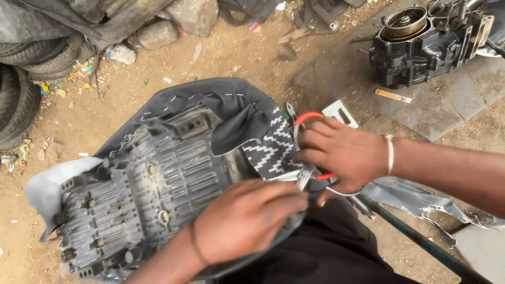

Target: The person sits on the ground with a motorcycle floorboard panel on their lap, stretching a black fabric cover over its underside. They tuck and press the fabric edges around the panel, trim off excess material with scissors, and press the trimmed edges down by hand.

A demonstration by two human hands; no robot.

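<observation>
An upturned motorcycle seat (pixel 142 194) lies across my lap, its grey ribbed plastic base facing up. A black dotted cover (pixel 231 113) with a white zigzag panel (pixel 273 147) is folded over its edge and held by staples. My right hand (pixel 342 155) grips red-handled pliers (pixel 307 173), jaws at the cover's edge near the seat's rim. My left hand (pixel 247 218) presses on the seat edge right beside the plier jaws, fingers curled on the cover.
Sandy ground littered with debris surrounds me. Old tyres (pixel 21 79) lie at the left, rocks (pixel 158 31) at the top. A black engine block (pixel 426 44) sits on grey pavers at top right. A dark metal bar (pixel 421 239) runs past my right knee.
</observation>
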